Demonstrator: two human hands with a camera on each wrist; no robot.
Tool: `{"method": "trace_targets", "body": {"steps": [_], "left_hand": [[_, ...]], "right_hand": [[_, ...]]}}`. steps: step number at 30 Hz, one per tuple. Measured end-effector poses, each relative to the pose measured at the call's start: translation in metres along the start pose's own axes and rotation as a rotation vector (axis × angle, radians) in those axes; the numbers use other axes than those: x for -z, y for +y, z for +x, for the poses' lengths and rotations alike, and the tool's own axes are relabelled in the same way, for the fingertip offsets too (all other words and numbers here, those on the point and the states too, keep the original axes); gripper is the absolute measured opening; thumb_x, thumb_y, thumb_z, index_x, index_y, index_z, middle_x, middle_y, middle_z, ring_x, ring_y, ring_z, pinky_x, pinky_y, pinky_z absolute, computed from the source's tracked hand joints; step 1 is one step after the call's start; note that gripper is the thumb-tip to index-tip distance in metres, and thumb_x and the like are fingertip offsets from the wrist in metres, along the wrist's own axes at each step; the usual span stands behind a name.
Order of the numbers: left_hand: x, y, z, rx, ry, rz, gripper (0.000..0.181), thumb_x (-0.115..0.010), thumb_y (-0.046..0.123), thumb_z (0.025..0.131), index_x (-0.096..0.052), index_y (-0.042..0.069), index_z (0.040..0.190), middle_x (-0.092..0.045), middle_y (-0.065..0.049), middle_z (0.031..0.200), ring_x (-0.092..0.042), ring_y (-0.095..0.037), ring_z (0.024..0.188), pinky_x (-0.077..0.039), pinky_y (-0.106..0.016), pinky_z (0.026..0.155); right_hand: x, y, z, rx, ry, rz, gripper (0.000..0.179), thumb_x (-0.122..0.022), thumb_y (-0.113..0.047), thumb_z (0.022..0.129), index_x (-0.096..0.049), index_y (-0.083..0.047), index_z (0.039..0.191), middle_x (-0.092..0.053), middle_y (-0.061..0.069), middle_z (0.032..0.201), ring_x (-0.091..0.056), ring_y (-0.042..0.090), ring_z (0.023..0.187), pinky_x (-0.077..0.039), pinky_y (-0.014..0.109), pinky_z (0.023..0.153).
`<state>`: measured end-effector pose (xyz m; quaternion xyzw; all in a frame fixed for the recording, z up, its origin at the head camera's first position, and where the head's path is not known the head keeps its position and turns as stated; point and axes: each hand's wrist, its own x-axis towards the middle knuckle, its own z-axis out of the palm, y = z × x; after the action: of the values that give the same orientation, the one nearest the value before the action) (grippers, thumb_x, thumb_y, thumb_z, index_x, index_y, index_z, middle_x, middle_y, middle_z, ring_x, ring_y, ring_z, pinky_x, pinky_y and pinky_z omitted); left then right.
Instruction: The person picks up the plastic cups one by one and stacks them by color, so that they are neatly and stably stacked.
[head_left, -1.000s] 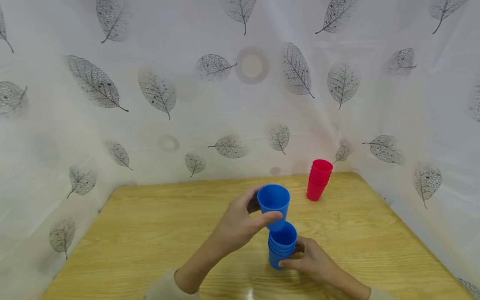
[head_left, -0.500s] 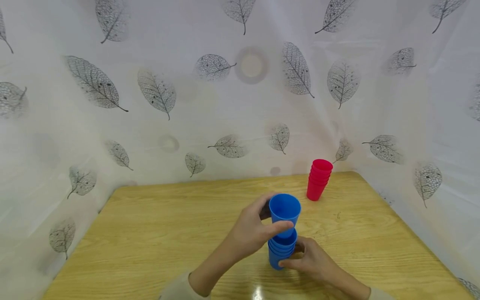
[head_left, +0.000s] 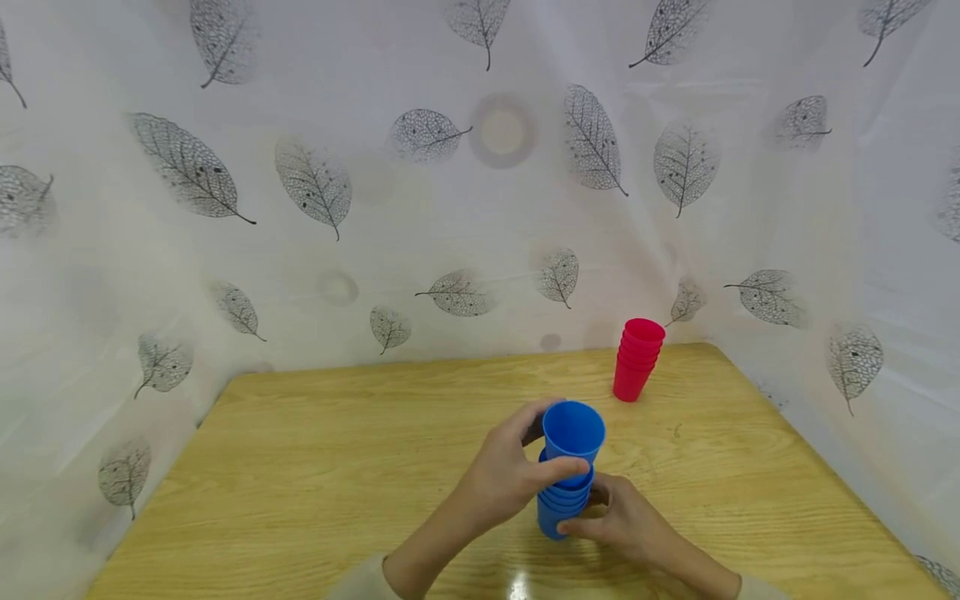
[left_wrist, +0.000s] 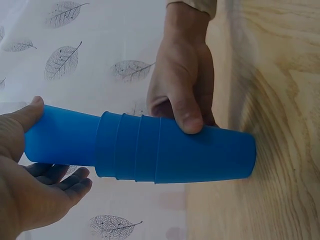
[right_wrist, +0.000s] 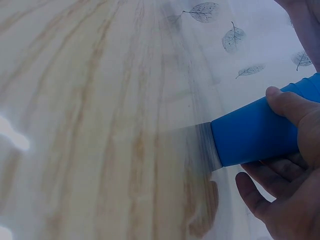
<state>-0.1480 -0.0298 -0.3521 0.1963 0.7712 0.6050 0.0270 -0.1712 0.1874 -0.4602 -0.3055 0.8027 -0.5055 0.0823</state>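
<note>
My left hand (head_left: 501, 475) grips a blue cup (head_left: 573, 429) by its side, thumb in front and fingers behind. The cup's lower end sits inside the top of a stack of blue cups (head_left: 561, 510), as the left wrist view also shows. Around the lower part of that stack curls my right hand (head_left: 626, 521), its thumb (right_wrist: 287, 102) pressing the wall. The stack stands upright on the wooden table. In the left wrist view several rims line the stack (left_wrist: 200, 155) just above the right thumb.
A stack of red cups (head_left: 637, 360) stands at the table's back right. Leaf-patterned sheeting (head_left: 450, 208) rises behind the wooden table (head_left: 337, 467) and along both its sides.
My left hand has moved right and down with the blue cup, from above the stack into its top opening. The right hand and the red cups have stayed in place.
</note>
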Motion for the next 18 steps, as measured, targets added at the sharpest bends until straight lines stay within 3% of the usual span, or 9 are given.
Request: {"method": "trace_targets", "body": {"steps": [13, 18], "left_hand": [[-0.004, -0.011, -0.004, 0.002, 0.004, 0.062, 0.065, -0.082, 0.031, 0.092, -0.053, 0.013, 0.148, -0.059, -0.002, 0.144, -0.055, -0.03, 0.134, -0.046, -0.055, 0.11], [-0.004, -0.013, -0.005, -0.004, -0.005, 0.067, 0.066, -0.082, 0.029, 0.092, -0.052, 0.014, 0.149, -0.055, 0.0, 0.149, -0.051, -0.029, 0.137, -0.046, -0.051, 0.111]], "right_hand": [[0.001, -0.002, 0.001, -0.055, -0.014, 0.013, 0.056, -0.081, -0.021, 0.092, -0.058, 0.003, 0.137, -0.072, 0.012, 0.122, -0.07, 0.013, 0.103, -0.058, 0.029, 0.088], [0.0, -0.003, 0.001, -0.053, -0.001, 0.001, 0.052, -0.082, -0.022, 0.091, -0.062, 0.003, 0.132, -0.074, 0.009, 0.116, -0.07, 0.012, 0.098, -0.059, 0.028, 0.086]]}}
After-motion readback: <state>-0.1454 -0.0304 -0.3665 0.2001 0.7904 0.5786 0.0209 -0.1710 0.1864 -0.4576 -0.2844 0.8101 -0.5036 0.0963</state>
